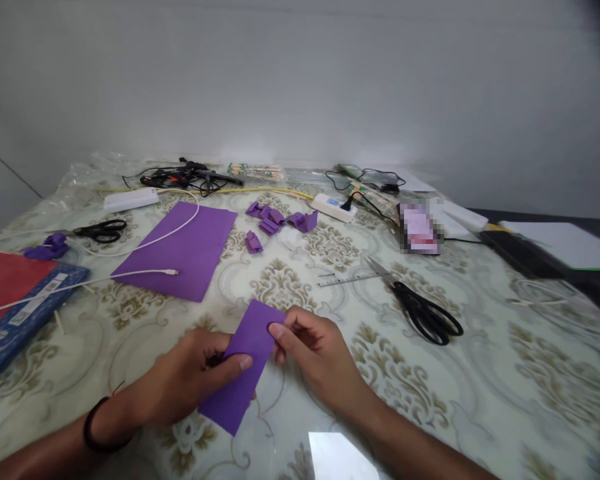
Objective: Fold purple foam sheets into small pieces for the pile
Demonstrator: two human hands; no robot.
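A purple paper strip [253,333] is held up over the table, tilted, between both hands. My left hand [190,373] is closed around its lower left part, thumb flat on the front and the other fingers behind. My right hand [320,353] pinches the upper right corner between thumb and fingers. Larger purple sheets [180,250] lie stacked to the left. Beyond the strip rest small folded purple paper pieces [270,219], with a single folded piece [253,242] just in front of them. Black-handled scissors [425,310] lie to the right, beside a clear ruler [347,278].
A second pair of scissors [103,231] and crumpled purple paper [47,247] lie at left, near a red and blue packet [35,300]. A white cable [165,272] crosses the purple sheets. Farther back are tangled black cables [185,177], a power strip [334,207] and a phone [420,229].
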